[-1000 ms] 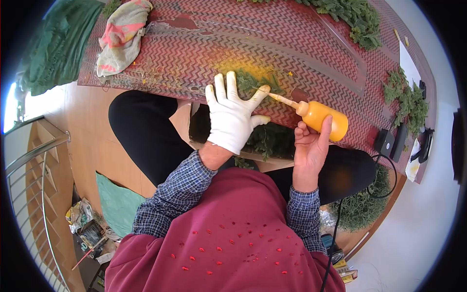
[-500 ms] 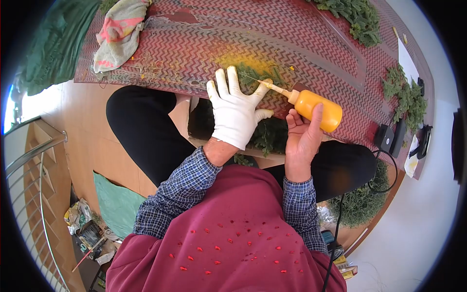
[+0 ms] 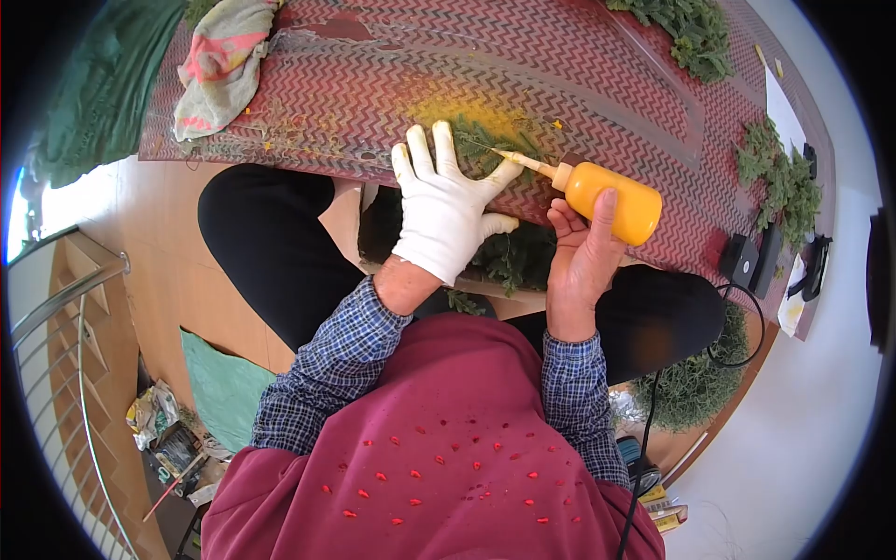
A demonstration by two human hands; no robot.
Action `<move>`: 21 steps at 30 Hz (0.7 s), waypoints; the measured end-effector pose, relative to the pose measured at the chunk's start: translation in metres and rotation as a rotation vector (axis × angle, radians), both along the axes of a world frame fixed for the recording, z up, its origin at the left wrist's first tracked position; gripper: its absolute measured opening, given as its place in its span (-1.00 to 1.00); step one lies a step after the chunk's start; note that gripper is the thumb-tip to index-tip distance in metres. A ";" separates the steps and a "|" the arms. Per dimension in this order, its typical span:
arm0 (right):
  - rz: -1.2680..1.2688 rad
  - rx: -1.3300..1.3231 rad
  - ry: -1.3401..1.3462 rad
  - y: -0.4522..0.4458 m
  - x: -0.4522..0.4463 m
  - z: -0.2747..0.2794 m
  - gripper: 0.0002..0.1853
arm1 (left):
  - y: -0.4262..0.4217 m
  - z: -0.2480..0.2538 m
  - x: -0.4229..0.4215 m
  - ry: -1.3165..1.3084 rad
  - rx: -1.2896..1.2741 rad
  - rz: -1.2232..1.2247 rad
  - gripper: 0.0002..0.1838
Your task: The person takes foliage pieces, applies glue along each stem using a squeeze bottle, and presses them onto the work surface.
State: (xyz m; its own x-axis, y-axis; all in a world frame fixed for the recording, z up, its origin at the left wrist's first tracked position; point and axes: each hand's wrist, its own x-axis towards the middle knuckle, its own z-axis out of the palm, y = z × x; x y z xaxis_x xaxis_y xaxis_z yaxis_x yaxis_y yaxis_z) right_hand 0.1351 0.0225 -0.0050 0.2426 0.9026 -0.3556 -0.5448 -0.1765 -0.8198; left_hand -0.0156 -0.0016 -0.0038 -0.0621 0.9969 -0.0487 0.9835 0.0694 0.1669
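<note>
My left hand (image 3: 441, 205), in a white glove with yellow-stained fingertips, lies spread at the table's near edge, its fingers beside a green sprig (image 3: 481, 145). Yellow powder or paint (image 3: 457, 110) marks the patterned cloth around the sprig. My bare right hand (image 3: 586, 243) is closed on an orange squeeze bottle (image 3: 616, 202). The bottle is tilted, its narrow nozzle pointing left over the sprig, close to the gloved index finger and partly in front of it. Some of the sprig is hidden by the glove.
A stained rag (image 3: 224, 70) lies on the patterned tablecloth (image 3: 560, 56) at the upper left. Green foliage (image 3: 686, 37) is at the upper right, with more foliage (image 3: 779, 182) near black devices (image 3: 754, 261). An open box (image 3: 373, 229) of greenery sits below the table edge.
The bottle and my right hand have moved slightly up and left overall, with a small shift right lately. My left hand has moved slightly up. The whole view has shifted a little.
</note>
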 end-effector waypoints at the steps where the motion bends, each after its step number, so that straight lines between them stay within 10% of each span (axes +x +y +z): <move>1: 0.001 0.000 0.001 0.000 0.000 0.000 -0.63 | 0.000 0.001 -0.001 0.003 -0.008 -0.013 -0.24; 21: -0.073 0.011 -0.014 0.003 0.028 -0.007 -0.62 | 0.000 0.009 -0.006 0.001 -0.091 -0.077 -0.25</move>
